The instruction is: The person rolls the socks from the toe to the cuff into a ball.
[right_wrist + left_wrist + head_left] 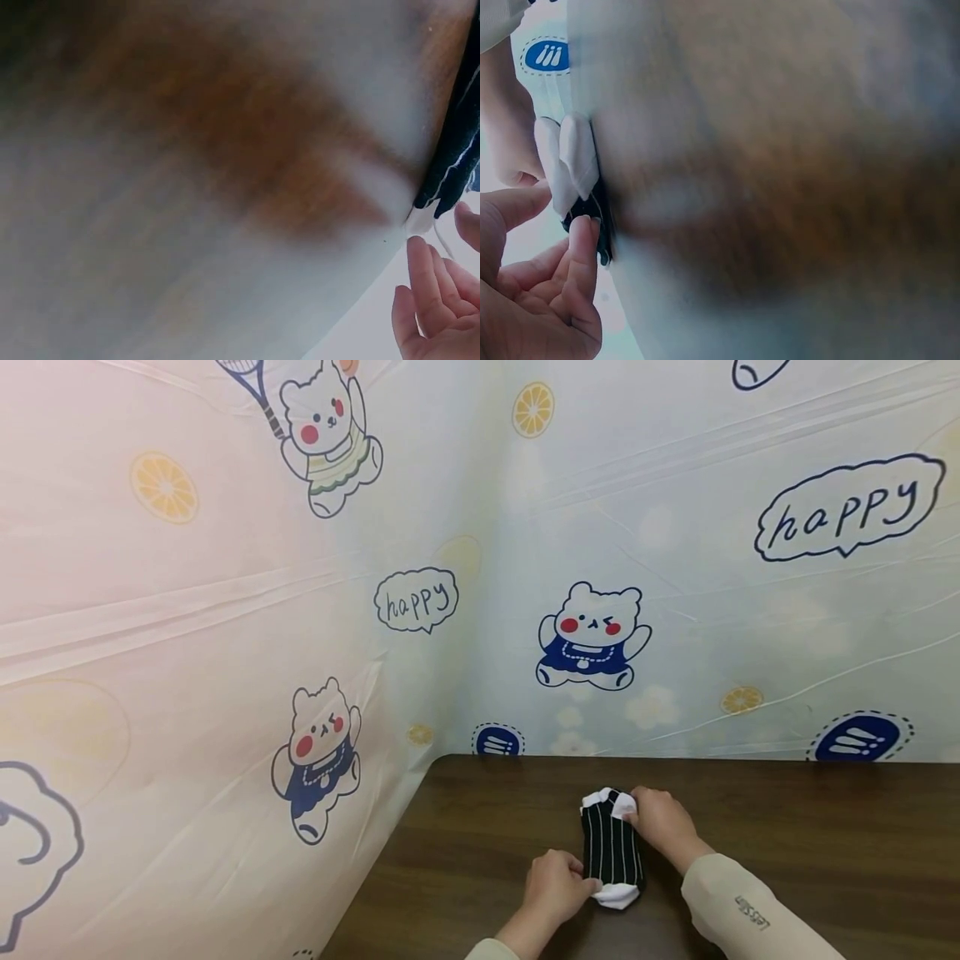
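A pair of black socks (613,847) with thin white stripes and white ends lies on the brown table, one over the other. My left hand (553,887) pinches the near left edge, its thumb by the white end. In the left wrist view, two white sock ends (577,154) stick up beside the thumb and fingers of that left hand (547,292). At the far right corner, my right hand (663,822) holds the socks by a white part. The right wrist view has the right hand's fingertips (417,251) at the white end, below the striped black fabric (457,142).
The dark wooden table (825,835) reaches back to a cloth wall (697,610) printed with bears, orange slices and the word happy. Another printed cloth (187,635) hangs along the table's left edge.
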{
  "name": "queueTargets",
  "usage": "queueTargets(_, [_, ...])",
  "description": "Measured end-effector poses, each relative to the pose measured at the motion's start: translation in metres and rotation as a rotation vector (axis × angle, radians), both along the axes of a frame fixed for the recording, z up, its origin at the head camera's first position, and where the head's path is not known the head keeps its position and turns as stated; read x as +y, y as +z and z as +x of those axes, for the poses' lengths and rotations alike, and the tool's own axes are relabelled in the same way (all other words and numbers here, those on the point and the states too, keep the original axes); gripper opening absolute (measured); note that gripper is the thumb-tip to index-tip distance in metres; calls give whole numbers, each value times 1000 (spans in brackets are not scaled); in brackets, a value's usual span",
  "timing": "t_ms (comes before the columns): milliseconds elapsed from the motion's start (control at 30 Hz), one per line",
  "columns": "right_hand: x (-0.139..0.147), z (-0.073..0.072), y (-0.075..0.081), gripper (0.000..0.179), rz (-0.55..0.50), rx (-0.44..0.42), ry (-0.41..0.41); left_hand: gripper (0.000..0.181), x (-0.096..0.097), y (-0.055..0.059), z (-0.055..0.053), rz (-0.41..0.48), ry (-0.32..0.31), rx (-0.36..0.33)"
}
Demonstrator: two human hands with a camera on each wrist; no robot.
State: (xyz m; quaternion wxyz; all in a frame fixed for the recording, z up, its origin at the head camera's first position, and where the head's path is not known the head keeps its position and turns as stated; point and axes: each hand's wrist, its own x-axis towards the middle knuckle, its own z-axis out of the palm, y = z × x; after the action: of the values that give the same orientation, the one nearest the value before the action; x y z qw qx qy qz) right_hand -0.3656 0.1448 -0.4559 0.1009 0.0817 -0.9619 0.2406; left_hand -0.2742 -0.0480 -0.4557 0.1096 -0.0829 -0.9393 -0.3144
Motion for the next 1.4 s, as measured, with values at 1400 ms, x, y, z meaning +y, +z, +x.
queueTargets(1400, [14,32,11,50,110,-14,11,29,-11,3,19,-397,-256,403])
